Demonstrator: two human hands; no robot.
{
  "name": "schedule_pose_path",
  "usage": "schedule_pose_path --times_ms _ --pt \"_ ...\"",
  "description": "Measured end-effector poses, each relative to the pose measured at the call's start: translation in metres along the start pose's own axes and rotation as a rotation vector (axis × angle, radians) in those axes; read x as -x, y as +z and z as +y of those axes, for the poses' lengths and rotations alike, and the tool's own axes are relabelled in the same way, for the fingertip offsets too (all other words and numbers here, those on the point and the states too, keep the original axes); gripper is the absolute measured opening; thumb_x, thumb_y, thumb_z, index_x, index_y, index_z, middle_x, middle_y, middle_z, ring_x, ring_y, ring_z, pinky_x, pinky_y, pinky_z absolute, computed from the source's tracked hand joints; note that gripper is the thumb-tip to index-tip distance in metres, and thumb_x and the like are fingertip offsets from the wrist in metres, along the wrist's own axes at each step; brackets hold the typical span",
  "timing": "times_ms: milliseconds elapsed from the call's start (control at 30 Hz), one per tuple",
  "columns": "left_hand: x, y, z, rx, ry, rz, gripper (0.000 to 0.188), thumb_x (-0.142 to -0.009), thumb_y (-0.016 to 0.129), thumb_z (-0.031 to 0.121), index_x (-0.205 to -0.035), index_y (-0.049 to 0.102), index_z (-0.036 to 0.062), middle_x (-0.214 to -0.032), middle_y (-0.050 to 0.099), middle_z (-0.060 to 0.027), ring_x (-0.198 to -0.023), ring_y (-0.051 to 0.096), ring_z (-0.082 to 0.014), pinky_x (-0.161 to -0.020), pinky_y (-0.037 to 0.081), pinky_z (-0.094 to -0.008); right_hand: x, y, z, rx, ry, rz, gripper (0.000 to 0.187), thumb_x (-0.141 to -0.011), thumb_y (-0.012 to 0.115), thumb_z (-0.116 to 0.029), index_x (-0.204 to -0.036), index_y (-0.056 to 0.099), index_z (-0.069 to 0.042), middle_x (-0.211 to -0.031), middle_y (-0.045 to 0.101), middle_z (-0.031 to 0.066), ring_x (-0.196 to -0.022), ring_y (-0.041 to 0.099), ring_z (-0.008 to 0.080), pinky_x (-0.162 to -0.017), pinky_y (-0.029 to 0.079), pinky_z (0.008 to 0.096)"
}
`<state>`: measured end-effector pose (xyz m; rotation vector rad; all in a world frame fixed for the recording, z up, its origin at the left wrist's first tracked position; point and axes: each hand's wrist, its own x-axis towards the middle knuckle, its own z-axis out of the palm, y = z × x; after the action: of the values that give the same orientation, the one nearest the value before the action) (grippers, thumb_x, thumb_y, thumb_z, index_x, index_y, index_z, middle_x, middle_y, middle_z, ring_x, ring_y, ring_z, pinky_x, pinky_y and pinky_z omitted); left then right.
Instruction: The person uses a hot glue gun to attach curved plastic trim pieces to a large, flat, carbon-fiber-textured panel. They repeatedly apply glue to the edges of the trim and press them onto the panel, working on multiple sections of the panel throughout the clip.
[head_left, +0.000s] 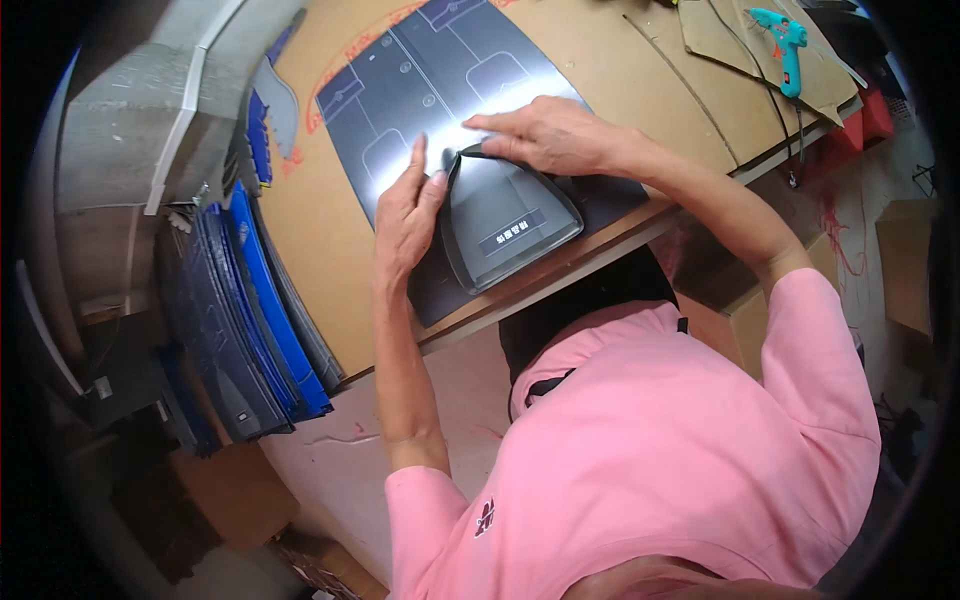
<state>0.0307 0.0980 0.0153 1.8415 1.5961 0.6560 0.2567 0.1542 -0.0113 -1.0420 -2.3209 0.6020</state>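
Note:
A glossy dark grey sheet (355,95) with pale printed outlines lies on the brown tabletop. Over its near part rests a dark grey folded piece (510,205), tapered toward the far end, with a raised rim and a small printed label near its wide end. Beside the piece's left edge is my left hand (405,215), open, its fingers stretched away from me and the thumb close to the rim. My right hand (550,138) reaches across the narrow far end with the forefinger extended to the left. Its lower fingers touch the rim there; their tips are partly hidden.
Several blue and dark grey sheets (255,310) stand stacked on edge at the table's left side. A teal glue gun (786,50) lies on cardboard (725,45) at the far right, near a dark cable. The table's front edge (610,235) runs close to my body.

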Motion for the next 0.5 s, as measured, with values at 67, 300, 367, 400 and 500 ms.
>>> schedule_pose_path --times_ms 67,300,367,400,500 --pt "0.007 -0.004 -0.008 0.117 -0.106 0.205 0.053 -0.094 0.048 0.026 -0.141 0.038 0.0042 -0.122 0.056 -0.0203 -0.112 0.054 -0.0353 -0.096 0.040 -0.0397 0.006 -0.015 0.006 0.008 0.105 0.113 0.037 -0.092 0.052 -0.032 -0.124 0.055 -0.014 -0.088 0.066 0.0169 -0.087 0.063 0.0348 -0.080 0.050 0.0464" --pt "0.045 -0.002 -0.050 -0.398 -0.310 0.357 0.058 -0.093 0.051 0.027 -0.143 0.033 0.0026 -0.143 0.037 -0.0238 -0.131 0.035 -0.0372 -0.109 0.026 -0.0422 0.043 -0.020 0.012 0.282 0.253 0.151 0.045 -0.089 0.058 -0.028 -0.128 0.050 -0.008 -0.106 0.059 0.0224 -0.102 0.056 0.0367 -0.092 0.044 0.0458" --pt "0.046 -0.001 -0.054 -0.213 -0.140 0.405 0.062 -0.091 0.054 0.021 -0.143 0.030 -0.0027 -0.143 0.037 -0.0259 -0.132 0.036 -0.0352 -0.111 0.025 -0.0408 0.043 -0.022 0.002 0.120 0.299 0.144 0.050 -0.088 0.057 -0.025 -0.132 0.045 -0.005 -0.112 0.058 0.0239 -0.107 0.054 0.0368 -0.095 0.041 0.0445" --pt "0.046 -0.002 -0.052 -0.132 -0.108 0.395 0.062 -0.091 0.055 0.019 -0.143 0.029 -0.0037 -0.142 0.037 -0.0260 -0.132 0.037 -0.0340 -0.110 0.025 -0.0402 0.048 -0.016 0.010 0.043 0.309 0.214 0.052 -0.087 0.058 -0.024 -0.133 0.044 -0.004 -0.113 0.058 0.0239 -0.106 0.055 0.0360 -0.095 0.042 0.0430" --pt "0.057 -0.007 -0.034 0.282 -0.141 0.485 0.062 -0.089 0.058 0.014 -0.143 0.031 -0.0031 -0.132 0.049 -0.0220 -0.119 0.048 -0.0280 -0.105 0.032 -0.0376 0.068 -0.015 0.015 -0.299 0.396 0.417 0.057 -0.085 0.061 -0.021 -0.135 0.041 -0.001 -0.110 0.060 0.0226 -0.100 0.059 0.0308 -0.089 0.046 0.0386"
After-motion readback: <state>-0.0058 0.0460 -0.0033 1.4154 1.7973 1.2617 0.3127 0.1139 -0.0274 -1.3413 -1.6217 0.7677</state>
